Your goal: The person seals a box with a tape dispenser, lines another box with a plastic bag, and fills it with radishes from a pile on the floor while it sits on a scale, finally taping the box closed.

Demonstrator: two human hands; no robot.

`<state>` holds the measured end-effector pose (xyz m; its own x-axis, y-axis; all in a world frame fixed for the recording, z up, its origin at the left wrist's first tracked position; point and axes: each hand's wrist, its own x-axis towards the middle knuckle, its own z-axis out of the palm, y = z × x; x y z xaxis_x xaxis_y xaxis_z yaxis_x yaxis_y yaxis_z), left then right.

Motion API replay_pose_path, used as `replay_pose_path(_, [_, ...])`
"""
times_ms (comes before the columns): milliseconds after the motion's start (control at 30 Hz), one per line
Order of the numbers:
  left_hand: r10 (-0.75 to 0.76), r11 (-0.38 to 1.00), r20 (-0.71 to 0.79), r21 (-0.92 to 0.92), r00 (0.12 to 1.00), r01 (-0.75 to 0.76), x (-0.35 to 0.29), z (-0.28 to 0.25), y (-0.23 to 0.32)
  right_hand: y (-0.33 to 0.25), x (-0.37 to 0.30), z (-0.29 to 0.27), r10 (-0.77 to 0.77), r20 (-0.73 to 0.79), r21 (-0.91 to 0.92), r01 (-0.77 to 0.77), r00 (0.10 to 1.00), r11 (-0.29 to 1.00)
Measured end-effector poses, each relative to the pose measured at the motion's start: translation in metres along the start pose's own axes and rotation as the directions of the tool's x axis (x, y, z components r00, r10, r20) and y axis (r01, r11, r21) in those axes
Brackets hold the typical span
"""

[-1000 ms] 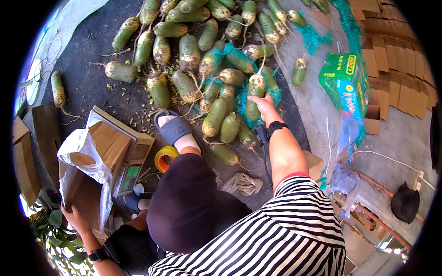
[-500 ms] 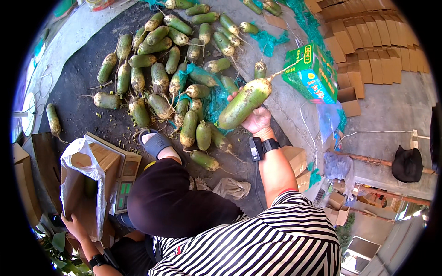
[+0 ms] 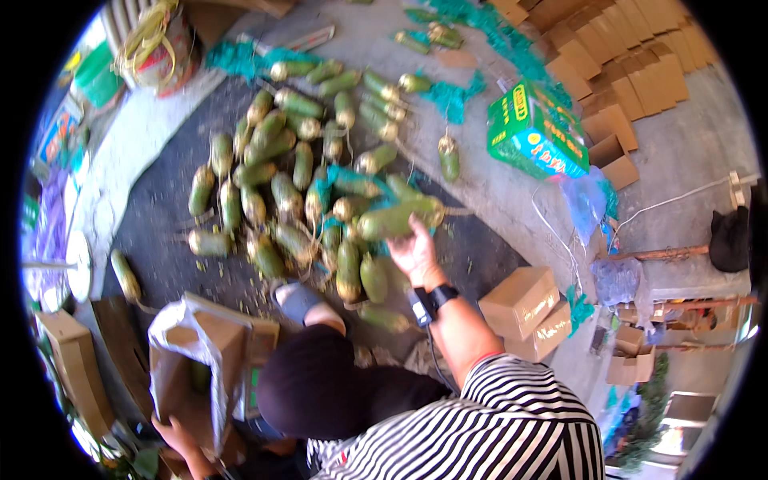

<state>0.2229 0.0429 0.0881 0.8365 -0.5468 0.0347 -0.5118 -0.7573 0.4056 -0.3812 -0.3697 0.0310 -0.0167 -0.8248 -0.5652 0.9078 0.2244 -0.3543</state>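
The right hand [image 3: 414, 250] has its fingers closed on a long green radish [image 3: 392, 220], held sideways over the right part of the radish pile [image 3: 268, 144], its thin root pointing to the right. The left hand [image 3: 178, 438] is at the near left edge of an open carton [image 3: 220, 332]; its fingers touch the rim, though whether they grip or only rest cannot be told. A dark sheet [image 3: 152, 216] lies under the pile, its right edge slanting down past the held radish towards two stacked cardboard boxes [image 3: 520, 304]. Beyond that edge a band of grey floor [image 3: 488, 192] gives room to the right of the right hand, narrowing near the boxes; to the left, a bare stretch of the sheet separates the pile from one lone radish [image 3: 126, 276]. Between the right hand and the carton come the person's dark-clad knee [image 3: 320, 384] and slippered foot [image 3: 296, 304], standing in the way of a low, straight path. A white plastic liner [image 3: 188, 332] hangs crumpled over the carton's rim, partly crowding its mouth, and a dim green shape shows inside. Green netting [image 3: 344, 180] is tangled among the radishes close behind the held one. Farther right stand a printed green carton [image 3: 536, 128] and rows of brown cardboard [image 3: 640, 88], and a white cord [image 3: 672, 204] trails across that side.
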Motion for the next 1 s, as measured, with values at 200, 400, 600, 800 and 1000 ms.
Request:
replay_pose_path(200, [-0.079, 0.992, -0.029, 0.095, 0.996, 0.081, -0.021, -0.022, 0.097, 0.023, 0.030, -0.032, 0.031, -0.268, -0.041, -0.043, 0.963, 0.998])
replay_pose_path(400, [-0.105, 0.991, -0.007, 0.082, 0.994, 0.105, -0.023, -0.028, 0.107, 0.041, 0.047, -0.059, 0.057, -0.330, -0.090, -0.091, 0.942, 0.992])
replay_pose_path(600, [-0.062, 0.992, -0.038, 0.103, 0.997, 0.066, -0.021, -0.023, 0.094, 0.037, 0.087, -0.064, 0.051, -0.291, -0.085, -0.079, 0.955, 0.993])
replay_pose_path(800, [-0.078, 0.996, 0.010, 0.049, 0.997, 0.077, -0.004, -0.005, 0.012, 0.017, 0.117, -0.041, 0.013, -0.004, -0.024, -0.013, 1.000, 1.000])
replay_pose_path(1000, [-0.125, 0.986, 0.009, 0.108, 0.992, 0.124, -0.012, -0.015, 0.016, 0.008, 0.107, 0.012, 0.204, 0.251, -0.119, -0.179, 0.946, 0.977])
